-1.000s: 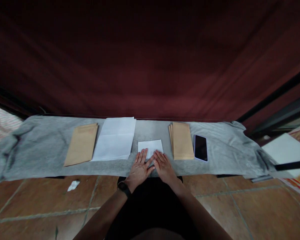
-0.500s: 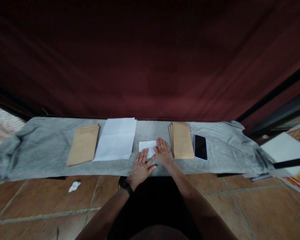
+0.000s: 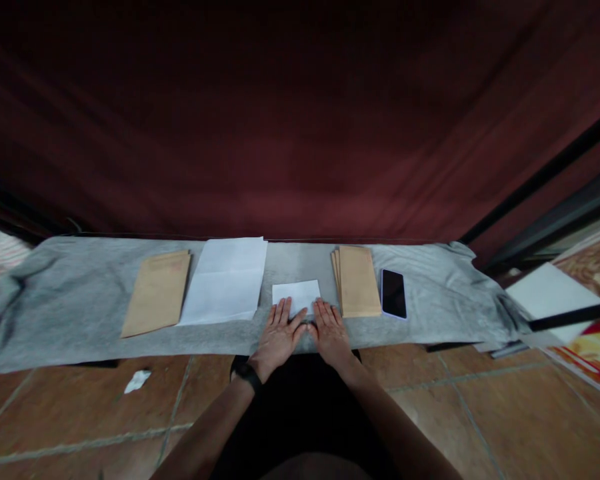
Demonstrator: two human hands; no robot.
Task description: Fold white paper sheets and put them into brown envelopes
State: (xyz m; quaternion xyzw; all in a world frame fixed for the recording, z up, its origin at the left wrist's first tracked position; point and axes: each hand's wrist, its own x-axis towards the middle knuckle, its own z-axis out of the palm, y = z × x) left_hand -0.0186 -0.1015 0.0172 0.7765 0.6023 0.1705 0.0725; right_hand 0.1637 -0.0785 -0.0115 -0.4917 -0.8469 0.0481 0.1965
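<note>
A small folded white paper (image 3: 297, 291) lies flat on the grey cloth in front of me. My left hand (image 3: 279, 333) rests with fingers stretched over its near left part. Over the near right corner lies my right hand (image 3: 330, 331), also flat with its fingers out. The two thumbs almost meet at the paper's near edge, which the hands partly hide. Left of the paper is a stack of larger white sheets (image 3: 225, 280) with a crease across it. To the right sits a stack of brown envelopes (image 3: 360, 280).
More brown envelopes (image 3: 156, 293) lie at the left. A phone (image 3: 393, 293) with a purple edge is right of the right-hand stack. The grey cloth (image 3: 80, 300) covers a narrow bench before a dark red curtain (image 3: 300, 133). Crumpled tissue (image 3: 137, 381) lies on the tiled floor.
My right hand has slid down from the paper's right side to its near edge, uncovering more of the paper. The left hand stays flat on it. The view has shifted slightly.
</note>
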